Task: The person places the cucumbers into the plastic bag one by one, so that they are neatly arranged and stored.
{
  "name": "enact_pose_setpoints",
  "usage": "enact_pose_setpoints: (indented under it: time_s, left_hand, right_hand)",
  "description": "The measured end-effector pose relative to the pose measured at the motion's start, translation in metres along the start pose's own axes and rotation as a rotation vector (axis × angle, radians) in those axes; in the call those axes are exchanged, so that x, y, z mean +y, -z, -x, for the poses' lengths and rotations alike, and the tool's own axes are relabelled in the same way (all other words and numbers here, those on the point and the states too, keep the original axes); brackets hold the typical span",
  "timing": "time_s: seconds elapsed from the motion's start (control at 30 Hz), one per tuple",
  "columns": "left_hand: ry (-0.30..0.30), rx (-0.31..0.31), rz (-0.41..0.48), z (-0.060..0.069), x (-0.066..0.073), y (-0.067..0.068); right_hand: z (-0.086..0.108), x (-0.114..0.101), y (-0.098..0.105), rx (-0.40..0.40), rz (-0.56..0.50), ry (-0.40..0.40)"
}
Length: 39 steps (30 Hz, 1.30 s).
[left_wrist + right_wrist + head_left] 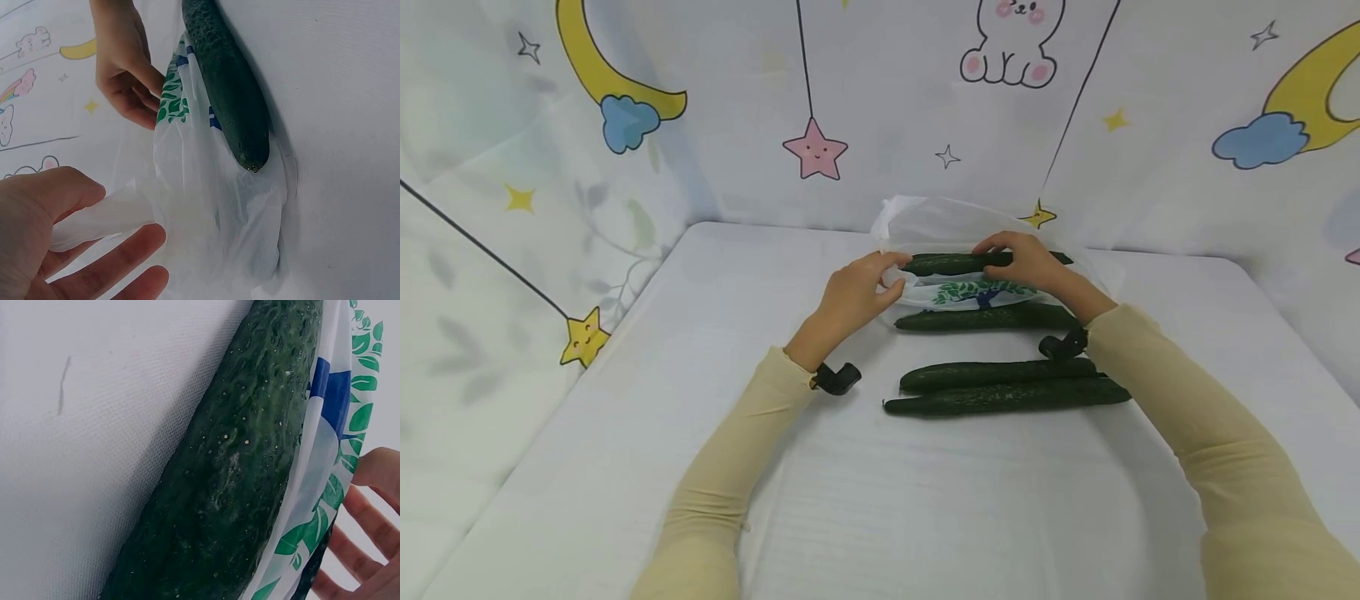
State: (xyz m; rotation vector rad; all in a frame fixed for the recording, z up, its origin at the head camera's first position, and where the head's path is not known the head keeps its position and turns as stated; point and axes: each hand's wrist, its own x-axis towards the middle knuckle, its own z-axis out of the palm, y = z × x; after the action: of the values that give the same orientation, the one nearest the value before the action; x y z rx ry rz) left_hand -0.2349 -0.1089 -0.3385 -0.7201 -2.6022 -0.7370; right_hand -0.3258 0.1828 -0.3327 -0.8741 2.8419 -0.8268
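My right hand [1026,262] grips a long dark green cucumber [947,264] lying at the mouth of a thin white plastic bag [940,218]. Green leaves and blue marks are printed on the bag. At the cucumber's left end, my left hand [857,292] touches the bag's edge; in the left wrist view, a flap of plastic [106,219] lies between the parted thumb and fingers. A second cucumber [992,318] rests along the bag's near side, and its bumpy skin [219,469] fills much of the right wrist view. Part of the gripped cucumber is hidden by my right hand.
Closer to me, two more cucumbers [1000,377] lie side by side on the white table [887,500], under my right forearm at one end. Behind the table hangs a backdrop [895,100] printed with moons, stars and a bear.
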Motion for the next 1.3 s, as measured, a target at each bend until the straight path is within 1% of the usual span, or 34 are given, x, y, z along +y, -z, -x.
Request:
enact_pose_setpoints:
  time_s: [0.2,0.4,0.67,0.77,0.9,0.97,1.13,1.3]
  left_hand:
    - [-0.004,-0.002,0.005,0.001,-0.001,0.001]
    - [-0.003,0.003,-0.005,0.002,-0.002,0.002]
    - [-0.019,0.016,0.004,0.001,-0.003,0.001]
    - [-0.015,0.015,0.012,0.003,-0.002,-0.003]
    - [-0.013,-0.012,0.020,0.006,0.001,-0.009]
    - [-0.013,-0.017,0.016,0.007,0.003,-0.010]
    - [-0.004,0.004,0.009,0.005,0.004,-0.005]
    - [0.001,-0.006,0.004,0.001,0.002,-0.001]
  right_hand:
    - [0.002,-0.003,0.000,0.011,0.002,0.019]
    - [0.004,-0.005,-0.002,0.014,0.003,0.057]
    - [0.011,-0.006,0.001,0.069,-0.027,0.118]
    - [0.016,-0.007,0.002,0.070,-0.031,0.130]
    - [0.028,-0.009,0.001,0.052,-0.025,0.127]
    - [0.033,-0.011,0.000,0.051,-0.025,0.141]
    - [0.034,-0.020,0.001,0.051,-0.045,0.191]
    - [0.032,-0.031,0.004,0.054,-0.027,0.231]
